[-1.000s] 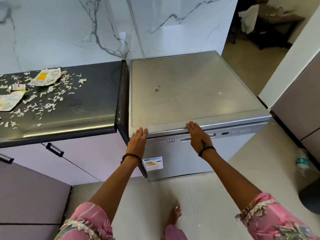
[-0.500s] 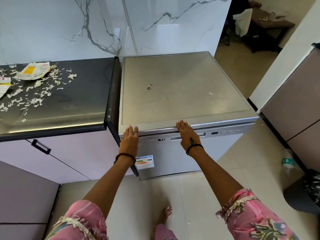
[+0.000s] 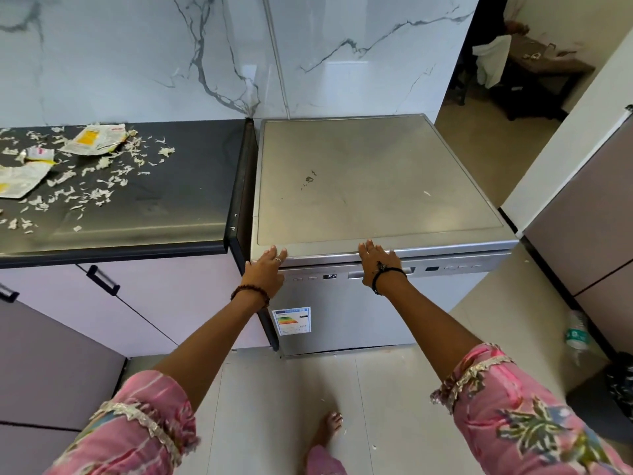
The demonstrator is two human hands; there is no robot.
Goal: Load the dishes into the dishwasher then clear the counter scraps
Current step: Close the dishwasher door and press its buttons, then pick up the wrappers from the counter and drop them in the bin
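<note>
Nearest the onlooker, two forearms in pink patterned sleeves reach forward and slightly down, both nearly straight at the elbow. The left hand (image 3: 266, 269) rests flat, fingers extended and close together, on the front left corner of the dishwasher (image 3: 376, 186), fingertips lapping onto its top edge; it holds nothing. The right hand (image 3: 378, 264) lies likewise spread and empty against the upper front edge, its palm over the left end of the recessed door handle (image 3: 380, 274), fingertips on the lip of the top panel. The door appears closed, with the control strip lit between the hands. The dishwasher is judged a heavy, rigid steel cabinet with smooth, somewhat slippery faces; its door should be drawn by the recessed handle, not by the top lip. Left of the machine, on the far left part of the black counter (image 3: 178, 207), lie the scraps (image 3: 99, 180): pale shreds and torn wrappers (image 3: 92, 140), judged very light, limp and easily scattered, best swept together towards the counter's front edge or pinched up piece by piece. No dishes are visible. Beyond stands the marble wall (image 3: 308, 53).
</note>
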